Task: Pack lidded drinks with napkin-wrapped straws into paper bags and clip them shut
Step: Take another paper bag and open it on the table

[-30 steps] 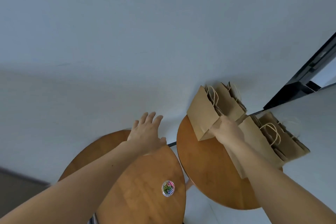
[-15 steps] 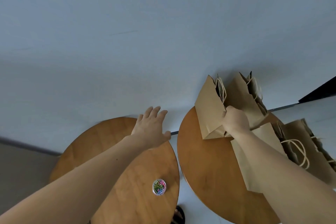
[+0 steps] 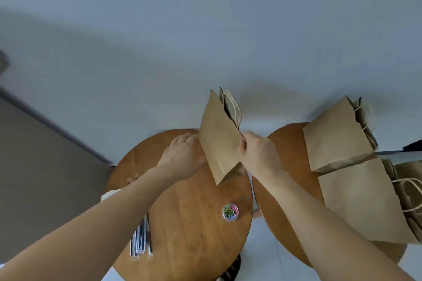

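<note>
My right hand (image 3: 258, 155) grips the side edge of a flat brown paper bag (image 3: 219, 139) with twine handles, holding it upright over the far part of the left round wooden table (image 3: 182, 223). Just left of the bag, my left hand (image 3: 182, 155) reaches with loosely extended fingers, its fingertips at or behind the bag's edge. More brown paper bags (image 3: 338, 134) lie on the right round table (image 3: 285, 201). A small clear tub of coloured paper clips (image 3: 230, 211) sits on the left table. Wrapped straws (image 3: 140, 238) lie near that table's left edge.
A pale napkin corner (image 3: 109, 194) shows beside my left forearm at the left table's edge. Further bags (image 3: 365, 203) lie flat on the right table, handles to the right. A narrow gap separates the two tables. A grey wall stands behind both.
My right hand has lifted one bag off the right table's pile and carried it left over the left table. My left hand has come up beside it. The view has swung left.
</note>
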Demonstrator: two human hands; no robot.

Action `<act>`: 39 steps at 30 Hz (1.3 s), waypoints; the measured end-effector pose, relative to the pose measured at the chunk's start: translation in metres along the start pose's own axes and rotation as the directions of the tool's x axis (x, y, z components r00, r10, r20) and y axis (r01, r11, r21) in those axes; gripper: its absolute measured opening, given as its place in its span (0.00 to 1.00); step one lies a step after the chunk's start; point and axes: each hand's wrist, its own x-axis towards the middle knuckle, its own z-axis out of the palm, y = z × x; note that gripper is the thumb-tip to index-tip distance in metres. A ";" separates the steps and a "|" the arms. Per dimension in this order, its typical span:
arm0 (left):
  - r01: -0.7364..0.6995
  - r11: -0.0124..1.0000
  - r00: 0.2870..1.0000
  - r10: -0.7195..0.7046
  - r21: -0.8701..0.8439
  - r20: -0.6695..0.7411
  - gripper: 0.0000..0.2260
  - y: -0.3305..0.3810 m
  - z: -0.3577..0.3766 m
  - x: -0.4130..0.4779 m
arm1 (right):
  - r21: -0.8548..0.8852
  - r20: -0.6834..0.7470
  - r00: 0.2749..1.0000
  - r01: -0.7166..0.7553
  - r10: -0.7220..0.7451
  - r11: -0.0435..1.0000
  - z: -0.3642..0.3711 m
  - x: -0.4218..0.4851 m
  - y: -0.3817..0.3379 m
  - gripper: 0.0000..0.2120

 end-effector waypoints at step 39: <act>0.432 0.577 0.896 -0.188 -0.694 0.401 0.15 -0.169 0.090 -0.133 | 0.243 0.531 0.842 -0.256 0.093 0.936 0.145 -0.151 -0.123 0.24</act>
